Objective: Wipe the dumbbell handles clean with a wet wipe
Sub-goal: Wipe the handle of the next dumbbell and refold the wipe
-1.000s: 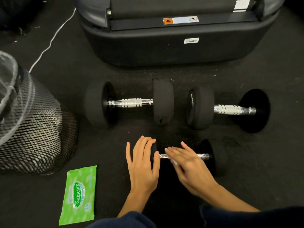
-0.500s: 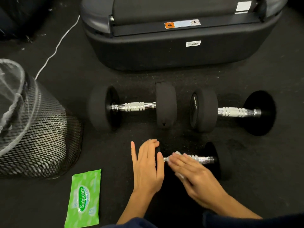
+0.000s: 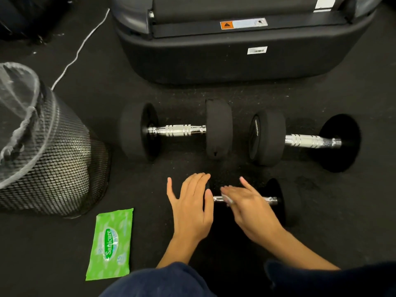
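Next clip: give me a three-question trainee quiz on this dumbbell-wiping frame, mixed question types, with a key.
1. True or false: the right hand is on the handle of the small dumbbell, with a bit of white wipe showing under its fingers.
2. Multiple choice: where does the green wipes pack lie? A) inside the mesh bin B) on the floor in front of the bin C) on top of a large dumbbell.
3. Fill in: the left hand lies flat, fingers spread, over the small dumbbell's ____ end.

Key
1. True
2. B
3. left
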### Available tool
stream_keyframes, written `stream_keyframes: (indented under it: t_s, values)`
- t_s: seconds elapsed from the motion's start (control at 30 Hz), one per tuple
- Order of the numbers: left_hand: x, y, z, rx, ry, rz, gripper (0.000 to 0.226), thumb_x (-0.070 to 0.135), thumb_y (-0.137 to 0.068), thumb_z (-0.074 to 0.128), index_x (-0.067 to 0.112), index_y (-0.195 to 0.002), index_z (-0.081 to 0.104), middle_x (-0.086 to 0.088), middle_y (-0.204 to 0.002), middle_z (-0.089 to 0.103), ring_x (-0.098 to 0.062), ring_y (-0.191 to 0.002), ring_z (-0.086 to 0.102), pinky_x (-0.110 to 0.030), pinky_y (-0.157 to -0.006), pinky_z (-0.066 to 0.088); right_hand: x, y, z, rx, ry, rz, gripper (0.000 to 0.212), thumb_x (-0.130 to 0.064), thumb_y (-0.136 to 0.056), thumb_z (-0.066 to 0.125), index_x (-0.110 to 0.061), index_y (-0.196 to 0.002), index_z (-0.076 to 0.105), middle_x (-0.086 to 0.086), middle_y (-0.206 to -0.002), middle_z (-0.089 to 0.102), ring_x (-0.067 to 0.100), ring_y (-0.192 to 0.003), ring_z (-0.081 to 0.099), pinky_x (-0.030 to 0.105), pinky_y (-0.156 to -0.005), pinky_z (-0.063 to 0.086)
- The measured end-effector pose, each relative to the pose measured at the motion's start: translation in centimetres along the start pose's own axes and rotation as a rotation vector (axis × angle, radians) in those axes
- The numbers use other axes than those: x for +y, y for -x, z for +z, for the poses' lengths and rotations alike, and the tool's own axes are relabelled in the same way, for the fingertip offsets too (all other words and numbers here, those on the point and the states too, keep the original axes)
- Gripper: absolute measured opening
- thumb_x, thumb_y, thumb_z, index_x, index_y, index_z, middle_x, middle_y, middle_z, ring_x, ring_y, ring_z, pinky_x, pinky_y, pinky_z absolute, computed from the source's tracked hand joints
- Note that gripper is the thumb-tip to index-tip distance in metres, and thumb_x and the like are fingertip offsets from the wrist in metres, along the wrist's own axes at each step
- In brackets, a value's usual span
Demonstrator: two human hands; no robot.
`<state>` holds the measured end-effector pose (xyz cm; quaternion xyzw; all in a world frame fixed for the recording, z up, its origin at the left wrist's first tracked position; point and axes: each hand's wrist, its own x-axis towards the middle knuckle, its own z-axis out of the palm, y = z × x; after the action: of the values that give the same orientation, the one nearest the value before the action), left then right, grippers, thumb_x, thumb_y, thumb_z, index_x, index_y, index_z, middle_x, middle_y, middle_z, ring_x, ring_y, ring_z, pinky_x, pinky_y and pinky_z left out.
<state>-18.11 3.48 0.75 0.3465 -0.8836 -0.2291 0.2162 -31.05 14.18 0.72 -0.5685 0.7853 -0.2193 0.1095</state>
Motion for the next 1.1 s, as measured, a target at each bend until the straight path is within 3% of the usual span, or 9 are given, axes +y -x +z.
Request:
stream_keyframes:
  t_s: [0.17,0.3,0.4,0.63,0.73,0.83,0.9,1.0,1.1]
  values:
    - [-0.3,-0.2,-0.2,-0.017,-0.046,0.03,0.041,0.032,-0.096,0.036,0.022,-0.128,0.06,0.01,-0.13,0.059,-0.006,-0.127,0.049,-0.055,-0.117,0.003,-0.3,2.2,0.6,-0.058,-0.035,-0.173,0.045,-0.011,-0.092,0.055,-0.012,-0.136,0.055,0.002,-0.141,0.054,0.012,-0.135,0.045,0.035,-0.117,0.028]
    - [0.0,-0.1,0.0,-0.003,-0.021,-0.002,0.041,0.032,-0.095,0.035,0.022,-0.127,0.06,0.011,-0.13,0.059,-0.004,-0.127,0.048,-0.055,-0.117,0.002,0.9,0.7,-0.2,-0.03,-0.107,-0.001,0.047,0.001,-0.087,0.059,-0.011,-0.132,0.059,0.003,-0.134,0.061,0.013,-0.129,0.053,0.033,-0.118,0.025]
    - [-0.2,-0.3,-0.1,0.005,-0.056,0.012,0.04,0.031,-0.095,0.037,0.023,-0.125,0.062,0.012,-0.128,0.06,-0.005,-0.124,0.05,-0.059,-0.116,0.003,-0.9,0.6,0.2,-0.109,-0.103,-0.05,0.05,0.0,-0.088,0.059,-0.01,-0.137,0.054,0.004,-0.142,0.054,0.014,-0.136,0.044,0.033,-0.119,0.019]
    - [0.1,-0.3,0.1,0.013,-0.021,-0.019,0.041,0.033,-0.095,0.035,0.023,-0.124,0.062,0.013,-0.127,0.06,-0.004,-0.124,0.049,-0.059,-0.115,0.002,0.2,0.7,-0.1,-0.004,-0.137,0.022,0.047,0.004,-0.084,0.062,-0.012,-0.129,0.062,0.002,-0.132,0.062,0.012,-0.127,0.054,0.041,-0.111,0.04]
    - [0.0,-0.4,0.0,0.016,-0.044,-0.009,0.04,0.032,-0.095,0.035,0.023,-0.122,0.063,0.012,-0.126,0.061,-0.005,-0.122,0.052,-0.062,-0.114,0.004,-1.1,0.0,0.4,-0.077,-0.1,-0.053,0.05,0.004,-0.084,0.057,-0.008,-0.132,0.058,0.007,-0.135,0.06,0.017,-0.129,0.053,0.039,-0.116,0.03]
    - [-0.1,-0.3,-0.1,0.011,-0.054,-0.002,0.04,0.032,-0.095,0.035,0.024,-0.123,0.063,0.013,-0.126,0.061,-0.005,-0.123,0.051,-0.062,-0.114,0.005,-1.0,0.6,-0.8,-0.185,-0.198,-0.095,0.055,0.006,-0.085,0.054,-0.012,-0.137,0.053,-0.001,-0.143,0.049,0.007,-0.137,0.039,0.022,-0.119,0.016]
    - [0.0,-0.2,0.0,0.01,-0.04,-0.011,0.04,0.032,-0.095,0.035,0.024,-0.124,0.062,0.013,-0.127,0.06,-0.004,-0.124,0.05,-0.062,-0.114,0.005,-0.1,0.2,-2.4,-0.167,-0.326,-0.041,0.049,0.003,-0.089,0.057,-0.019,-0.133,0.058,-0.005,-0.137,0.056,-0.001,-0.13,0.045,0.018,-0.116,0.025]
    - [0.1,-0.2,0.1,0.016,-0.032,-0.02,0.039,0.032,-0.095,0.035,0.025,-0.124,0.061,0.013,-0.127,0.06,-0.004,-0.123,0.05,-0.061,-0.114,0.004,0.7,-1.4,-3.6,-0.007,-0.316,-0.009,0.041,-0.004,-0.093,0.059,-0.019,-0.131,0.061,-0.003,-0.128,0.065,0.001,-0.121,0.055,0.021,-0.115,0.03]
    - [0.0,-0.2,0.1,0.015,-0.032,-0.02,0.04,0.032,-0.095,0.035,0.025,-0.125,0.061,0.013,-0.128,0.06,-0.005,-0.123,0.05,-0.061,-0.114,0.004,0.1,-2.6,-2.9,-0.117,-0.115,0.007,0.045,-0.006,-0.096,0.055,-0.02,-0.138,0.053,0.0,-0.126,0.066,0.009,-0.122,0.058,0.03,-0.122,0.014]
